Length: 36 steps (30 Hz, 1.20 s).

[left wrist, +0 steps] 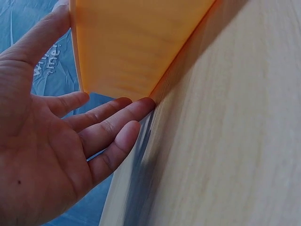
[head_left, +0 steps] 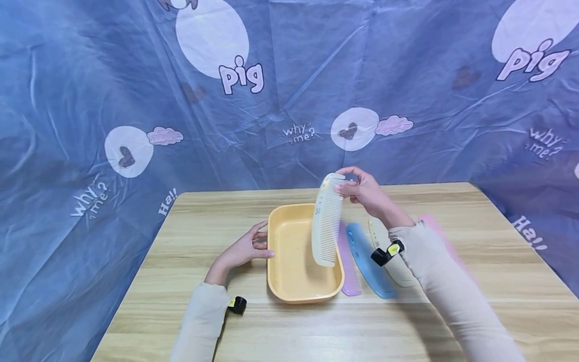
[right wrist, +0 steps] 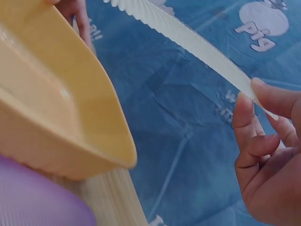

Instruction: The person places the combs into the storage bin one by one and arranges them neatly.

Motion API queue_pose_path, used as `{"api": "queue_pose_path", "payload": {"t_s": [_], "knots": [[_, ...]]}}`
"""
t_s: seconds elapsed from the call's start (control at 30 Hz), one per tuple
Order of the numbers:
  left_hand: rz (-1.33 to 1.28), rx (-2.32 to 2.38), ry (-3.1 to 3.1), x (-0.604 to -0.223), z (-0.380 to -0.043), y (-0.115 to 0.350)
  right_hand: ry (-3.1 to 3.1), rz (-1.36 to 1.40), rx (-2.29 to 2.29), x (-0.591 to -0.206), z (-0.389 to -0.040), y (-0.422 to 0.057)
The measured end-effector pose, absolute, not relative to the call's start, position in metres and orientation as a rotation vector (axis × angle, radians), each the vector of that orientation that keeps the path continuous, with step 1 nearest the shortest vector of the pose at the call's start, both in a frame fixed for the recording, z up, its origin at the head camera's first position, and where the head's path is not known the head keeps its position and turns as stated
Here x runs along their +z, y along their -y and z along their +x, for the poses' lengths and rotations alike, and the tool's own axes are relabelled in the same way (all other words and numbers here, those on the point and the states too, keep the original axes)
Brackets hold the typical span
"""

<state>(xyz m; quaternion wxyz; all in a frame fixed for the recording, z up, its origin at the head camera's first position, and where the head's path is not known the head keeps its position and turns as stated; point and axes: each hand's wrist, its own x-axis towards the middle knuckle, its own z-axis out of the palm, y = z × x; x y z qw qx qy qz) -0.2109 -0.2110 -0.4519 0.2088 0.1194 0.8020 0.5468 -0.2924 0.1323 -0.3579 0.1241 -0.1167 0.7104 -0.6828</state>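
Note:
Between thumb and fingers, my right hand [head_left: 365, 192] pinches one end of a pale cream comb [head_left: 326, 221]. The comb hangs slanted over the right side of a yellow plastic basin [head_left: 294, 261], its teeth facing right. In the right wrist view the same comb [right wrist: 188, 42] stretches up and left from the fingertips. My left hand [head_left: 246, 247] touches the basin's left side, thumb at the rim. Seen from the left wrist, its fingers [left wrist: 108, 113] are extended along the basin's outer wall [left wrist: 131, 47]. The basin's visible inside shows only its bare floor.
Right of the basin lie a purple comb [head_left: 350, 266], a blue comb [head_left: 368, 261], another cream comb [head_left: 398, 261] partly under the right arm, and a pink comb [head_left: 436, 226] mostly behind the sleeve. A blue printed cloth [head_left: 280, 110] hangs behind the wooden table [head_left: 181, 301].

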Motion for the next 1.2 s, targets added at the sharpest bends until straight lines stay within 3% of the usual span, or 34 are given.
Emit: {"api": "queue_pose_path", "payload": {"t_s": [0.57, 1.2], "knots": [[0.319, 1.539, -2.202, -0.453, -0.209, 0.211, -2.080, -0.294, -1.840, -0.380, -0.287, -0.069], [0.306, 1.542, -2.174, -0.452, -0.212, 0.211, -2.055, -0.328, -1.615, -0.405, -0.279, -0.043]]}}
